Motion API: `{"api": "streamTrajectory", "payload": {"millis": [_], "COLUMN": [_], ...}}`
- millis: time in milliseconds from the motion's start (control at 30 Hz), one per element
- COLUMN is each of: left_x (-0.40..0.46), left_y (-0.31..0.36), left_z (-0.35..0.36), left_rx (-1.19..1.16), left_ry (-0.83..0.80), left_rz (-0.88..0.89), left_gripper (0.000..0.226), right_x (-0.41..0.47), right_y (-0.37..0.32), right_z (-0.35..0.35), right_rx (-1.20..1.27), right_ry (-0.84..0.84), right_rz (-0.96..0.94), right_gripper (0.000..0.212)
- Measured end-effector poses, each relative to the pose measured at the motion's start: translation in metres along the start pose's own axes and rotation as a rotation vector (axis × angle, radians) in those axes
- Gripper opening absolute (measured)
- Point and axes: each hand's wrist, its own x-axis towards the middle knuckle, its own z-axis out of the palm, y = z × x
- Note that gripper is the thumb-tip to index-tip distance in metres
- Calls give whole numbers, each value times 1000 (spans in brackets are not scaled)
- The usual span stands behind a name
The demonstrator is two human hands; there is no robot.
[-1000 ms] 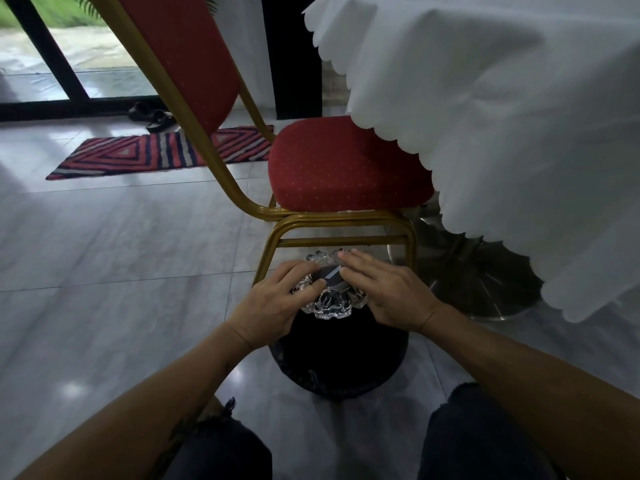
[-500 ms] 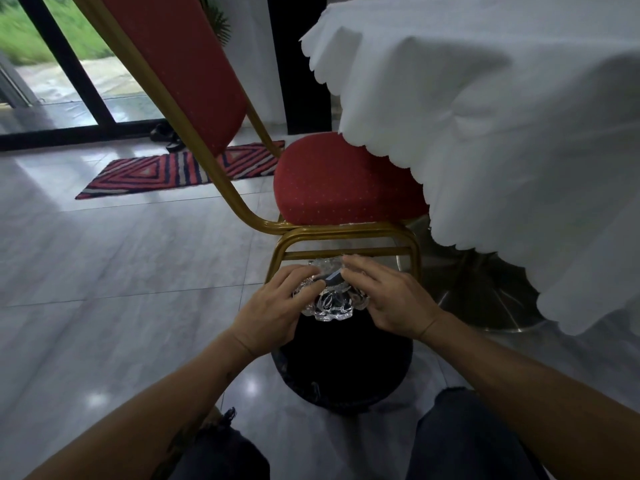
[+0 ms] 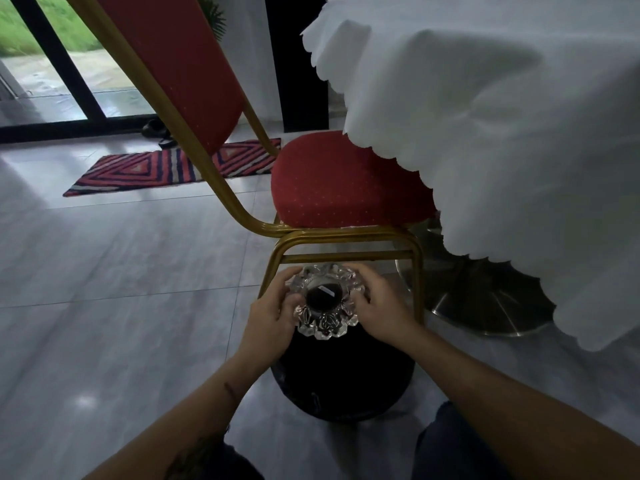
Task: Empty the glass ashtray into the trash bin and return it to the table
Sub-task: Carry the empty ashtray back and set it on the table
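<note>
Since the picture half a second back, I saw the glass ashtray (image 3: 325, 301) turned from a tilt to nearly level, its bowl now facing up at me, and both hands had slid off its top to its sides. The fingers (image 3: 289, 284) of the left hand (image 3: 273, 315) curled round the left rim, pressed against the scalloped glass, with the thumb lying on the near left edge. The right hand (image 3: 379, 306) gripped the opposite rim the same way, fingers wrapped round the far right edge and thumb tucked on the near side. So the ashtray was clamped between the two hands and held in the air directly over the black trash bin (image 3: 343, 382), which stood on the grey tiled floor (image 3: 121, 306) just in front of my knees. The bowl looked dark, with one small pale sliver in it; I could not tell what that was. Just behind the hands stood a red padded chair (image 3: 343, 181) on a gold frame. To the right hung a white scalloped tablecloth (image 3: 502, 150), draped over the surface and covering it, with a metal table base (image 3: 485, 306) showing below its hem. Farther back on the left lay a striped rug (image 3: 166, 166) near the glass door.
</note>
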Motion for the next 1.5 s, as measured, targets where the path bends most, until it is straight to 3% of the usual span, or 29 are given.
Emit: {"api": "streamTrajectory", "payload": {"millis": [167, 300, 600, 867, 1000, 1200, 1500], "left_x": [8, 7, 47, 98, 115, 148, 222], "left_y": [3, 42, 216, 377, 426, 474, 514], "left_z": [-19, -61, -199, -284, -286, -245, -90], "left_rx": [-83, -45, -84, -244, -317, -474, -518], "left_ry": [87, 80, 24, -177, -268, -282, -325], "left_rz": [-112, -203, -349, -372, -295, -406, -639], "left_gripper": [40, 39, 37, 37, 43, 40, 59], "right_x": [15, 11, 26, 41, 48, 59, 91], "right_y": [-15, -67, -272, -413, -430, -418, -318], "right_z": [17, 6, -92, -198, -237, -296, -431], "right_rx": [123, 108, 38, -18, -26, 8, -104], "right_ry": [8, -12, -21, 8, 33, 71, 101], "right_rz": [77, 166, 164, 225, 246, 343, 391], "right_gripper": [62, 57, 49, 41, 41, 41, 45]}}
